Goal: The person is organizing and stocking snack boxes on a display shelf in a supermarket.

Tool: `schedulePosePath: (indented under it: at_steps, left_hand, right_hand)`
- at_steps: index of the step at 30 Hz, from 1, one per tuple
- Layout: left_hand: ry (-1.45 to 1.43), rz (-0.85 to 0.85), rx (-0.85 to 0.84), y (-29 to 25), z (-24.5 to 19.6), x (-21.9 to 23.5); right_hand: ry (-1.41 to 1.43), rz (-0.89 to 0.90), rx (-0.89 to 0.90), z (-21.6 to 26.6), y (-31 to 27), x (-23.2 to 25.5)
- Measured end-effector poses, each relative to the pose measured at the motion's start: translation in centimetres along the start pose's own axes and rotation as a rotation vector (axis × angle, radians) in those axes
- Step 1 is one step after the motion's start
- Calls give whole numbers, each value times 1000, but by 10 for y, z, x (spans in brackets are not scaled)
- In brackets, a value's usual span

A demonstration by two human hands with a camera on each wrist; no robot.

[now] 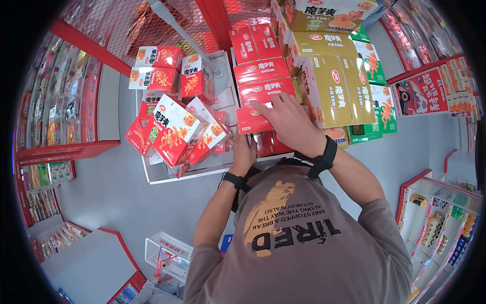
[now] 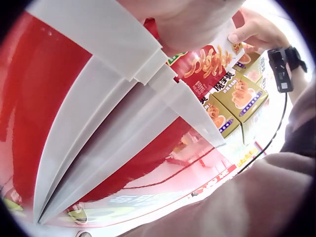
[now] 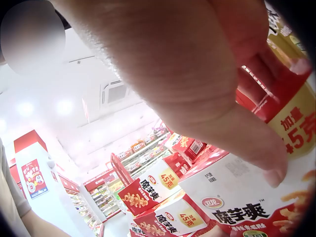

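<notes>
My right hand (image 1: 296, 121) grips a red and white snack box (image 1: 251, 120) at the front of the row of red boxes. In the right wrist view the thumb lies on the white part of this box (image 3: 237, 202), with the fingers over its red side. Lower down, my left hand (image 1: 244, 154) is at the left front corner of the row, below that box. Its fingers are mostly hidden; I cannot tell whether they hold anything. The left wrist view has the left hand (image 2: 197, 22) beside the printed box front (image 2: 205, 69).
Loosely piled red and white boxes (image 1: 172, 129) lie left on the white display table (image 1: 167, 175). Gold boxes (image 1: 324, 91) are stacked to the right, with green boxes (image 1: 385, 109) beyond. A grey post (image 1: 177, 28) rises behind. A white wire basket (image 1: 169, 248) stands lower left.
</notes>
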State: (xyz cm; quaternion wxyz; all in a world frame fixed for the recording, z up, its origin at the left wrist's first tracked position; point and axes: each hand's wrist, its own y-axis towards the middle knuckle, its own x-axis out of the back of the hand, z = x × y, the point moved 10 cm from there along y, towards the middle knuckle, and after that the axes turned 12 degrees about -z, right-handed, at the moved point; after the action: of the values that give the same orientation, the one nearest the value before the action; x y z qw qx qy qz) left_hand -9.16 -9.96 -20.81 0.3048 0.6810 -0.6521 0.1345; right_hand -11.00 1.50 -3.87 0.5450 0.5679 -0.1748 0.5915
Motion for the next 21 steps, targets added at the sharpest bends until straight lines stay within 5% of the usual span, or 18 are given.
schedulePosePath:
  at_steps: [5,14,18,21]
  left_hand:
    - [22,-81,-34,1,-5,6]
    - [74,78,-87,-4,-8,9]
    - [-394,60,280,-20,2,24]
    - [-218,-31,97,-14,-12,51]
  right_hand:
    - [-10,20,-19,-2,1,-3]
    - [64,-11,24,14,-10,13]
    - [68,49,-55,26,-29,19]
    - [37,68,-164,20,-40,22]
